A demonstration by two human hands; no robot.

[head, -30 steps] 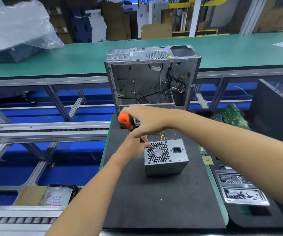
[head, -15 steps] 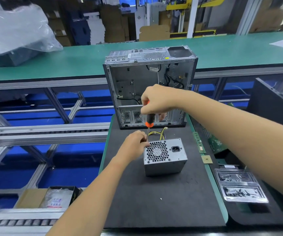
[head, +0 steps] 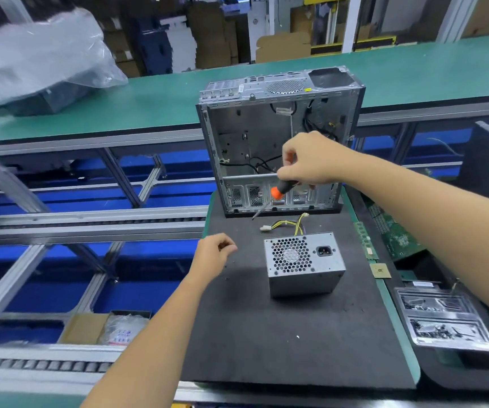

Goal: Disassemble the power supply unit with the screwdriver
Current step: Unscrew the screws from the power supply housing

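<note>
Grey metal power supply unit [head: 303, 265]: mid black mat [head: 267, 348]; no readable writing.
Right hand [head: 311, 160]: grips screwdriver [head: 277, 192].
Left hand [head: 212, 253]: fingers curled, contents unclear.
Computer case [head: 278, 136]: mat's far edge.

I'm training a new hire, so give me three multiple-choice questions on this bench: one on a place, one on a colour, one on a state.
1. Where does the power supply sit?
A. on the black mat
B. inside the computer case
C. on the conveyor

2. What colour is the screwdriver handle?
A. blue
B. orange
C. yellow

3. What does the left hand do?
A. grips the screwdriver
B. presses the power supply
C. is clear of the power supply

Answers: A, it stands on the black mat before the computer case; B, orange shows below the right hand; C, mat shows between them.
</note>
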